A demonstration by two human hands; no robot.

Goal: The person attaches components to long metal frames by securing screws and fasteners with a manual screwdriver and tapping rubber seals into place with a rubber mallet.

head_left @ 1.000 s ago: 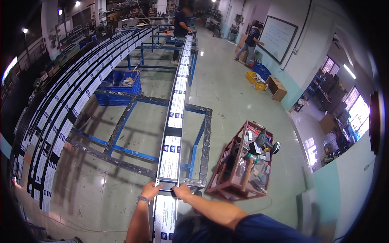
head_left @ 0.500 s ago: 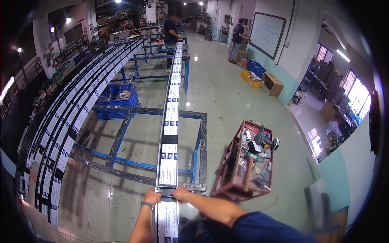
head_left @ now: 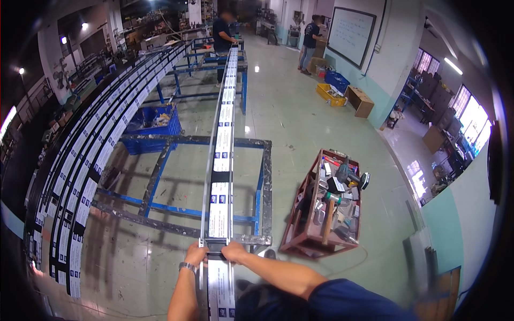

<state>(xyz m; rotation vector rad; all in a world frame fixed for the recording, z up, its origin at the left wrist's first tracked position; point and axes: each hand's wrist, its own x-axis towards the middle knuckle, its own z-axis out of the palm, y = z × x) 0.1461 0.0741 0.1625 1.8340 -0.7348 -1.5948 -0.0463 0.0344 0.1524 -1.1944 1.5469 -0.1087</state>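
Observation:
A long, narrow metal profile [head_left: 218,211], covered in white printed film with dark bands, runs away from me down the middle. At its left edge my left hand [head_left: 197,253], with a metal-banded watch on the wrist, closes its fingers round a thin silvery strip [head_left: 203,224]. That strip runs lengthwise, with a narrow gap between it and the filmed face near me. Directly across, my right hand [head_left: 234,252] grips the profile's right edge, fingertips curled over a dark bare band. Its fingertips are partly hidden. Far off, another person [head_left: 223,35] has a hand at the profile's other end.
Blue-and-black steel frames [head_left: 267,187] support the profile. More film-covered profiles [head_left: 85,198] lie at left, beside a blue crate [head_left: 155,123]. A reddish tool cart [head_left: 321,246] with a drill and hammer stands at right. Another person [head_left: 309,43] stands by a whiteboard [head_left: 350,40].
The thin strip now stands farther out from the profile's left edge, and my left hand has shifted left with it. My right hand still grips the right edge. The view has shifted slightly.

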